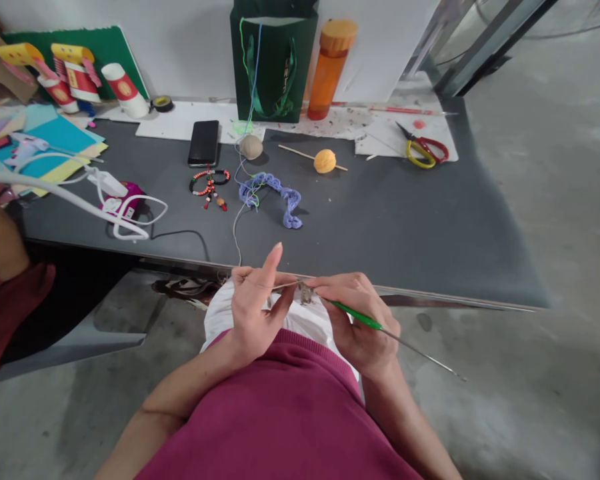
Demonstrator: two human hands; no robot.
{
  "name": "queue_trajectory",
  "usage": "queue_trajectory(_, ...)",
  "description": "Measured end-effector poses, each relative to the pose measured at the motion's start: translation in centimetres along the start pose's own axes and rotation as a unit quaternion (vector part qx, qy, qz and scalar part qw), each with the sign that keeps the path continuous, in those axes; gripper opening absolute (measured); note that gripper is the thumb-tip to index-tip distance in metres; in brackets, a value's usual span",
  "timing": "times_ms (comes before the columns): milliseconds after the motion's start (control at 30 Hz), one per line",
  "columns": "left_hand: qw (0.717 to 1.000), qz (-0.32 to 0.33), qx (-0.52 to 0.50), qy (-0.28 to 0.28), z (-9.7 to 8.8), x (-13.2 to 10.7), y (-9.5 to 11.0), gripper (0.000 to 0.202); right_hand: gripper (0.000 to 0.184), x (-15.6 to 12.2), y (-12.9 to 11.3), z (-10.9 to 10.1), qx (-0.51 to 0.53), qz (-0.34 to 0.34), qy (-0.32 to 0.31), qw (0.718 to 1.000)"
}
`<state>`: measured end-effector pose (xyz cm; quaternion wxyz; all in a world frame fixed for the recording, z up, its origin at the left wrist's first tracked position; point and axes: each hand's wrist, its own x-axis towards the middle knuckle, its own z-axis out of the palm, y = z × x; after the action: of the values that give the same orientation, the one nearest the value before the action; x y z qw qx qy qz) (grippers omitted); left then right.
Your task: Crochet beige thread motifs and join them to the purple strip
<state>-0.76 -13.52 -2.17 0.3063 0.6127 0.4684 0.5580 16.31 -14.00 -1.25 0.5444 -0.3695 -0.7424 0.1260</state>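
Above my lap, just off the desk's front edge, my right hand (363, 320) is closed around a crochet hook with a green grip (357, 315); its bare metal end points down to the right. A small greyish-beige crochet piece (306, 293) sits between both hands at the hook's working end. My left hand (257, 303) pinches the piece's left side, thumb raised, with beige yarn (283, 286) stretched across its fingers. That strand runs over the desk towards a beige yarn ball (251, 147). A blue-purple crocheted strip (275, 190) lies beyond my hands.
Across the desk (405, 227) lie a phone (203, 143), a beaded bracelet (209, 185), a yellow yarn ball on a stick (325, 161) and scissors (423, 148). A green paper bag (275, 73) and an orange bottle (331, 70) stand behind. A person's arm (3, 247) is at left.
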Motion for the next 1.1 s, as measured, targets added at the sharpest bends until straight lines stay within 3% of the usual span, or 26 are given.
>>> queue_trajectory(100,1.0,0.01,-0.001,0.004,0.2,0.0,0.1,0.064,0.032,-0.2,0.4,0.4,-0.025,-0.006,0.005,1.0)
queue_trajectory(200,0.99,-0.099,-0.097,0.009,0.5,0.3,0.4,0.071,0.038,-0.8,0.8,1.2,-0.036,-0.017,0.021,0.999)
queue_trajectory(267,0.956,-0.205,-0.211,-0.018,0.6,0.6,0.5,0.081,0.041,-1.3,1.0,1.8,-0.028,-0.019,0.053,0.998)
queue_trajectory(333,0.902,-0.29,-0.316,-0.053,0.5,0.9,0.5,0.09,0.044,-1.7,1.1,2.2,-0.007,-0.002,0.08,0.997)
queue_trajectory(433,0.844,-0.352,-0.398,-0.072,0.4,1.3,0.4,0.094,0.042,-2.1,1.0,2.6,0.049,0.031,0.098,0.993)
queue_trajectory(633,0.804,-0.401,-0.431,-0.084,0.3,1.5,0.3,0.086,0.015,-2.1,0.4,3.0,0.156,0.134,0.161,0.965)
queue_trajectory(733,0.795,-0.411,-0.437,-0.083,0.2,1.5,0.2,0.083,0.007,-2.3,0.1,2.9,0.136,0.176,0.193,0.956)
queue_trajectory(867,0.799,-0.404,-0.438,-0.082,0.0,1.6,0.3,0.073,0.012,-2.4,0.0,2.5,0.118,0.244,0.206,0.94)
queue_trajectory(1100,0.812,-0.372,-0.436,-0.105,-0.1,1.4,0.4,0.062,0.018,-1.3,0.6,2.5,0.353,0.344,0.16,0.855)
